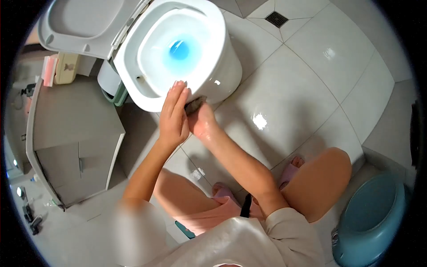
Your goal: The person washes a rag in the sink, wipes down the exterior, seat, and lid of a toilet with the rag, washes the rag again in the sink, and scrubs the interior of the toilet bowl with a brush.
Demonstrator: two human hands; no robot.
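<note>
My left hand (pixel 173 118) is at the near rim of a white toilet (pixel 218 78), its fingers stretched out straight and close together, with no object visible in its grasp. Right beside it, my right hand (pixel 202 120) is curled at a dark grey-brown cloth or scouring pad (pixel 195 105), which lies between the two hands. Part of this piece is hidden by the hands, so its exact kind is unclear. Bright blue water (pixel 179 50) fills the bottom of the bowl. The skin of the right wrist looks wet and shiny.
The raised toilet lid and seat (pixel 84 22) lean to the upper left. A grey cabinet (pixel 75 120) stands at left, with a small bin (pixel 111 84) between it and the toilet. A teal plastic tub (pixel 371 218) is at lower right. The tiled floor (pixel 293 84) has a drain (pixel 276 19).
</note>
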